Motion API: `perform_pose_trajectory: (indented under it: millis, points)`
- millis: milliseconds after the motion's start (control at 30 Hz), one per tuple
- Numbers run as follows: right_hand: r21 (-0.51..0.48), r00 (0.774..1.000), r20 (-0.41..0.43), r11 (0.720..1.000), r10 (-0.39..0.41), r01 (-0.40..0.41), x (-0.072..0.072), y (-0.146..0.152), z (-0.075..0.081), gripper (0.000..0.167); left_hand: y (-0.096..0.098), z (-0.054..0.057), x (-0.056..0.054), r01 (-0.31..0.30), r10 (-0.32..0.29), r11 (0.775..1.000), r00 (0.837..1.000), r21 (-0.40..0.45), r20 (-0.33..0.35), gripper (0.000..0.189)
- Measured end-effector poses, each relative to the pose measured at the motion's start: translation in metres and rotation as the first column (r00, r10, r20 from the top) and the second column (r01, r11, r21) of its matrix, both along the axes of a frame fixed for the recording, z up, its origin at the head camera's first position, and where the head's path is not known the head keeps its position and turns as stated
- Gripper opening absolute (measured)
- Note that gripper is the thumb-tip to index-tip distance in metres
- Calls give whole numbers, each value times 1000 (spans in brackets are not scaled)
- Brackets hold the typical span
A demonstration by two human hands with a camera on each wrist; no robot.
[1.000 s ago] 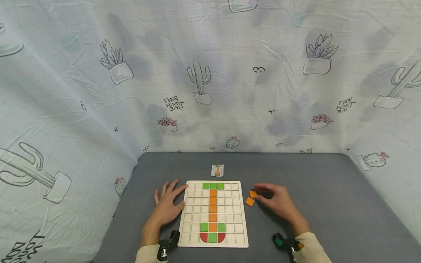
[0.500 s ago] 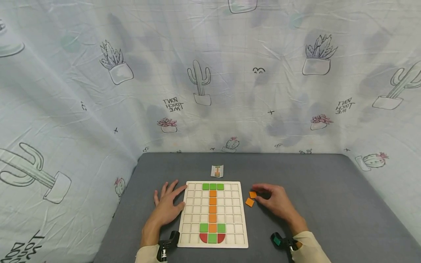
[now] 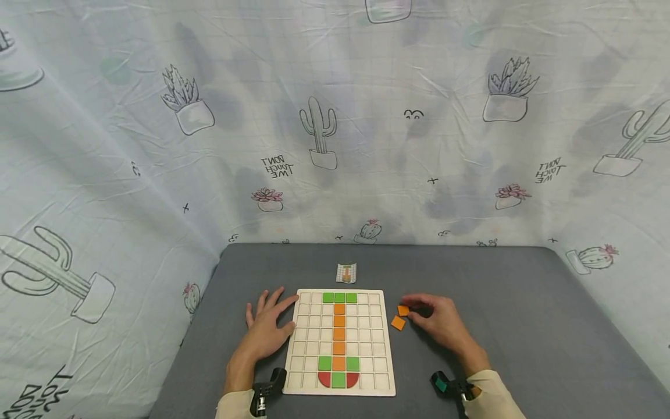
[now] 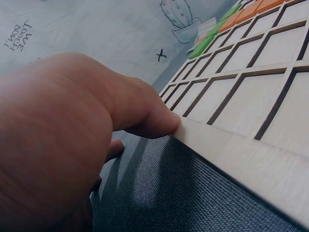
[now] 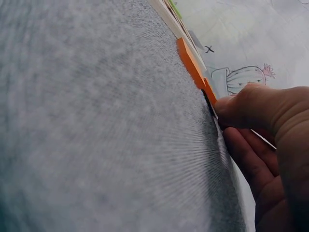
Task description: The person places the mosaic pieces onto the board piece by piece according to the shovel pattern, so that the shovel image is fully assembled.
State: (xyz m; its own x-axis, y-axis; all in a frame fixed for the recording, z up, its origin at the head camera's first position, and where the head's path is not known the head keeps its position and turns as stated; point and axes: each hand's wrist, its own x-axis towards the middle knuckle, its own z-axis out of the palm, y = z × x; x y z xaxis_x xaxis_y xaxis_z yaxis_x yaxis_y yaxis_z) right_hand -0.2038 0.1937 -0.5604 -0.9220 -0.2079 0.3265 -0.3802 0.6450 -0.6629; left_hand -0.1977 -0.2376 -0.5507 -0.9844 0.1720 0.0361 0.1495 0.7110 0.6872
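A pale wooden grid board [image 3: 371, 331] lies on the grey table, with green, orange and red tiles set in its cells. My left hand [image 3: 267, 333] lies at the board's left side, fingers spread; in the left wrist view the thumb [image 4: 149, 108] presses its edge. To the right of the board, my right hand [image 3: 439, 319] pinches a square orange tile [image 3: 402, 311] between thumb and index finger, low at the table. A second orange tile [image 3: 398, 323] lies just in front of it. In the right wrist view the thumb [image 5: 241, 108] covers part of the held tile.
Behind the board lies a small printed card [image 3: 346, 273] with a grid pattern. The grey tabletop [image 3: 523, 314] reaches back to a patterned cloth [image 3: 387, 145], which also hangs along both sides. Each wrist wears a black camera mount.
The head view has shifted very slightly. Both hands, the board and the loose orange tiles stay practically where they were.
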Motion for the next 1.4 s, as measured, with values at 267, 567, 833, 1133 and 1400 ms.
perform_pose_trajectory:
  millis: [267,567,833,1133,1400]
  points:
    - [-11,999,6,999,-42,42,7,4,4,37,0,-1,0,-1,1,1000,1000,12,-18,60]
    - [-21,997,33,997,-70,70,28,7,18,39,0,-3,0,3,-3,1000,1000,1,12,61]
    - [-47,998,-42,998,-46,44,44,4,29,38,1,-3,0,-7,7,1000,1000,3,5,61]
    - [-121,996,-82,992,-30,20,60,-3,43,39,1,-2,0,-6,6,1000,999,5,-31,60]
    - [-163,990,-136,985,41,-63,68,-15,47,39,0,0,1,-4,4,1000,1000,-2,-9,60]
